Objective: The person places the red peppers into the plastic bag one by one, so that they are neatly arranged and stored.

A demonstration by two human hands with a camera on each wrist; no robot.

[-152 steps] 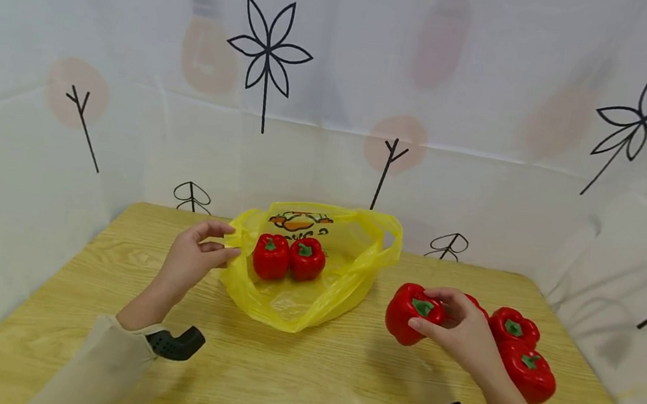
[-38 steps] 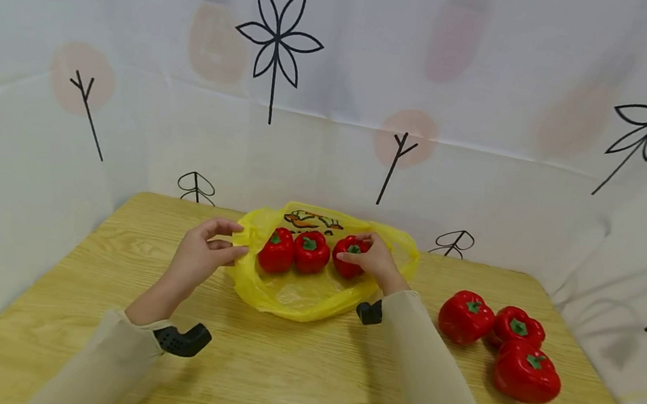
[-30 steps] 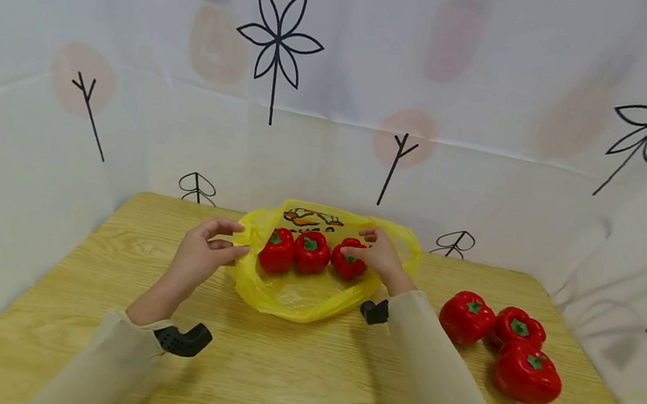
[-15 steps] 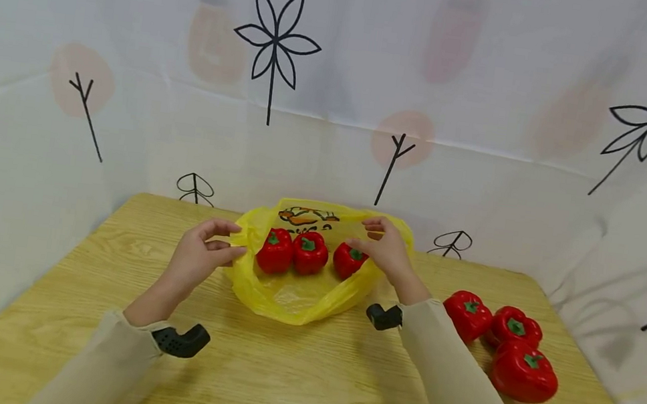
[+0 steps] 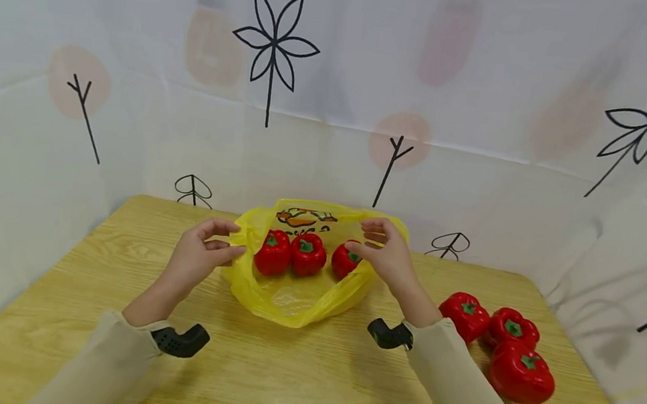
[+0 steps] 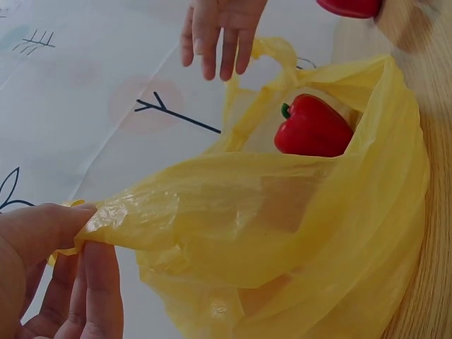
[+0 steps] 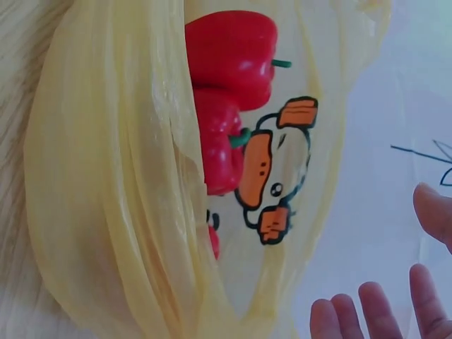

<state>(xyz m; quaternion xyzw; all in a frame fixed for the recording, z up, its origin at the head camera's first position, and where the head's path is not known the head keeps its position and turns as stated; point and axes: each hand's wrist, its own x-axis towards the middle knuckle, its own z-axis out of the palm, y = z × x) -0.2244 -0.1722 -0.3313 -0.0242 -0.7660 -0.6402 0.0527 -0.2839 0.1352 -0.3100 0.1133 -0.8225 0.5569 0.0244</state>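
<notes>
A yellow plastic bag (image 5: pixel 286 308) lies with its mouth spread on the table. Inside it are three red bell peppers: one at the left (image 5: pixel 273 254), one in the middle (image 5: pixel 308 254) and one at the right (image 5: pixel 343 263). My left hand (image 5: pixel 195 257) pinches the bag's left edge between thumb and fingers; the left wrist view shows the gathered plastic (image 6: pixel 120 219). Over the bag's right side is my right hand (image 5: pixel 392 257), partly overlapping the right pepper. Its fingers are spread and hold nothing in the right wrist view, where the fingertips (image 7: pixel 378 311) show beside the bag.
Three more red bell peppers stand close together on the table's right side: one at the back left (image 5: pixel 466 314), one behind (image 5: pixel 514 328) and one nearer the front (image 5: pixel 522 373). A patterned white cloth (image 5: pixel 329 155) hangs behind the wooden table (image 5: pixel 253 382).
My right hand has carried a pepper from the right into the bag and let it go, then drawn back up and to the right. The left hand keeps its hold on the bag's edge.
</notes>
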